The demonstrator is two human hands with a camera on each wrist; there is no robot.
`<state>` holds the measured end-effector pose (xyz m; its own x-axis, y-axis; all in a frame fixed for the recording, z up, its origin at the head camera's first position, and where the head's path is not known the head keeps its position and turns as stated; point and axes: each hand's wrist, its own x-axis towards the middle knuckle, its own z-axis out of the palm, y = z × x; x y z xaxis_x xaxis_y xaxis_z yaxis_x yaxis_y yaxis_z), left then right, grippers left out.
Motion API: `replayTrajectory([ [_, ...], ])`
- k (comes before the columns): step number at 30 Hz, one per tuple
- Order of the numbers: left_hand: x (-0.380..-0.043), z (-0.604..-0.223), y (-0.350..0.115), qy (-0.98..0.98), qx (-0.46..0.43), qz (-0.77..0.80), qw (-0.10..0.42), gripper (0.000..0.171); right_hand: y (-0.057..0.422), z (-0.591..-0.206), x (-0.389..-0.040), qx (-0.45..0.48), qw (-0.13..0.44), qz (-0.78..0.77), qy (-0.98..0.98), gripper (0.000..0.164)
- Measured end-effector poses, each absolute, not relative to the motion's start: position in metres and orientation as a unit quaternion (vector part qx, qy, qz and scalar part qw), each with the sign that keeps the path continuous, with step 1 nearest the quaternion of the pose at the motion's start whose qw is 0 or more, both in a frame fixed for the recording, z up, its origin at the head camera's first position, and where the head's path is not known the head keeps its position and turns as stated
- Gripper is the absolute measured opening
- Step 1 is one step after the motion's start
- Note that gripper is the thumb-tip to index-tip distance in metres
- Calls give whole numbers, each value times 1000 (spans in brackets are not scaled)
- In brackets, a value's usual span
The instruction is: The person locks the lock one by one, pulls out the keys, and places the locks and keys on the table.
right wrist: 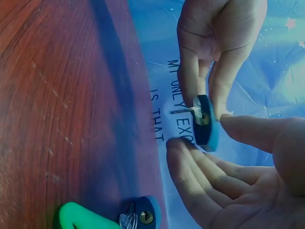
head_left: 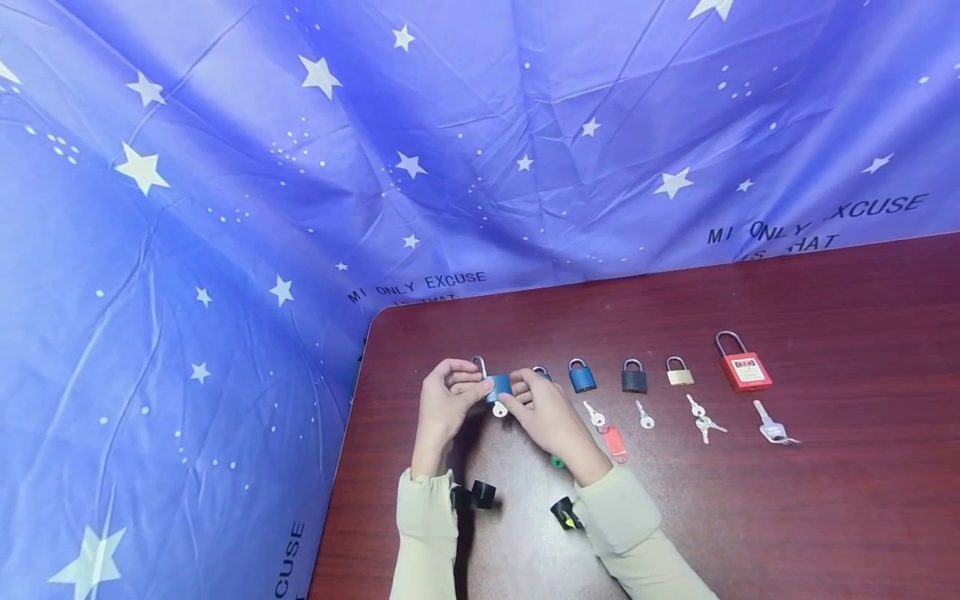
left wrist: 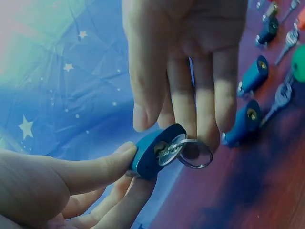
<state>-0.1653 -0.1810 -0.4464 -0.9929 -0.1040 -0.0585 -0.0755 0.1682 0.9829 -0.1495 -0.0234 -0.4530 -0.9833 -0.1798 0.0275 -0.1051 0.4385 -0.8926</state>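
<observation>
My left hand (head_left: 448,400) pinches a blue padlock (head_left: 498,387) between thumb and fingers, held above the table. Its shackle (head_left: 480,365) is raised and swung out toward the left hand. A silver key (left wrist: 170,151) sits in the keyhole on the underside, with a split ring (left wrist: 198,155) hanging from it. Close on the other side of the lock is my right hand (head_left: 551,412), its fingers loosely extended. In the right wrist view the right thumb (right wrist: 248,131) lies right at the lock's edge, while the other fingers are spread below it.
To the right runs a row of padlocks: two blue ones (head_left: 582,376), one partly hidden, a dark one (head_left: 633,379), a brass one (head_left: 680,372) and a large red one (head_left: 746,371). Keys (head_left: 645,416) lie before them, one with a red tag (head_left: 615,444). A green tag (right wrist: 74,214) lies nearby.
</observation>
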Motion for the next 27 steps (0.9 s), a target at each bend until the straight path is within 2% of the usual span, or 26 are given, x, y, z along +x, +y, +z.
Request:
replayTrajectory([
  [11,-162,-439,-183,-746,47,-663,-39,65,-17,-451,-150,-71,51,-561,823,36],
  [19,-162,-441,-187,-739,28,-668,-78,62,-14,-452,-150,-74,72,-595,797,30],
  [27,-160,-441,-186,-750,2,-657,-71,57,-12,-452,-149,-85,64,-605,789,28],
])
